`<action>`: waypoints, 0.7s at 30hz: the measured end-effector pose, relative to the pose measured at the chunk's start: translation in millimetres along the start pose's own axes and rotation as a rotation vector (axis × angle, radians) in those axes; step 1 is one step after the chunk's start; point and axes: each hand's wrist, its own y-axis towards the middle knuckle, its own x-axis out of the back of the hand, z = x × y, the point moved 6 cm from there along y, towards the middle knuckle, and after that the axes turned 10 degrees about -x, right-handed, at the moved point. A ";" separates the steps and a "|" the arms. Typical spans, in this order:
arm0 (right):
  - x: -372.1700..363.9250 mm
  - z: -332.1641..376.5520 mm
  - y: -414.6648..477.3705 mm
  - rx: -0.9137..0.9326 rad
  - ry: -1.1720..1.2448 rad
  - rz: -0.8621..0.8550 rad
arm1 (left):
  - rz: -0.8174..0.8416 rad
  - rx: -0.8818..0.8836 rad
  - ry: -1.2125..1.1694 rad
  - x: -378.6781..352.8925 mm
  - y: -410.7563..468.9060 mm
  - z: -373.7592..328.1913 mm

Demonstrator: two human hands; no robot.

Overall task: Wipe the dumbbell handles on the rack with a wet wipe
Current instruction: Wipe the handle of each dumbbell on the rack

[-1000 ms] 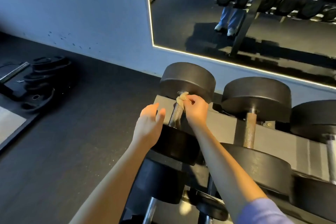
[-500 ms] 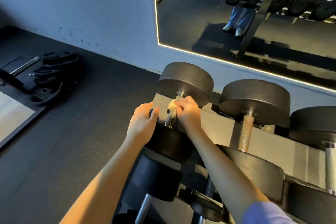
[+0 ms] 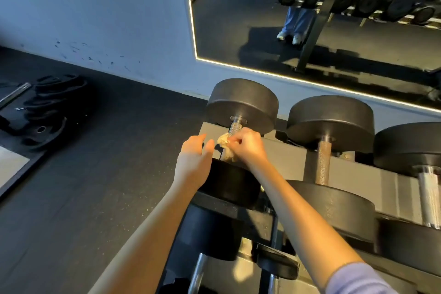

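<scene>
The leftmost dumbbell (image 3: 242,100) lies on the top shelf of the grey rack (image 3: 293,157), its chrome handle (image 3: 235,127) bare at the far end. My right hand (image 3: 248,145) is closed around the near half of that handle with a crumpled pale wet wipe (image 3: 225,142) pressed on it. My left hand (image 3: 194,162) rests on the dumbbell's near black head (image 3: 229,184), fingers together and slightly curled, holding nothing. Beside it lie a second dumbbell with a rusty handle (image 3: 322,162) and a third with a chrome handle (image 3: 429,198).
A lit-edged mirror (image 3: 310,31) on the wall behind the rack reflects a person's legs and another rack. Stacked black weight plates (image 3: 50,107) and a bar lie on the dark floor at left. Lower rack shelves hold more dumbbells (image 3: 207,234).
My right hand has slid the wipe down the handle from the far head toward the near head, baring the far end of the chrome. The left hand has stayed on the near head.
</scene>
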 end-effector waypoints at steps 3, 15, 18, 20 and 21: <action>-5.5 -3.0 -6.5 0.011 0.055 0.093 | 0.001 -0.021 -0.011 0.9 -2.2 -1.1; 3.7 -10.4 -21.1 -0.374 0.919 0.145 | 0.161 -0.282 -0.184 -1.1 28.1 -41.1; 5.3 -7.3 -24.6 -0.381 1.012 0.205 | 0.146 -0.295 -0.173 -2.2 40.2 -40.4; 21.0 -6.8 -24.8 -0.246 0.714 0.058 | 0.128 -0.283 -0.175 -4.3 48.4 -38.7; 34.4 -5.3 -25.9 -0.149 0.525 -0.086 | 0.104 -0.264 -0.188 -4.3 52.6 -38.2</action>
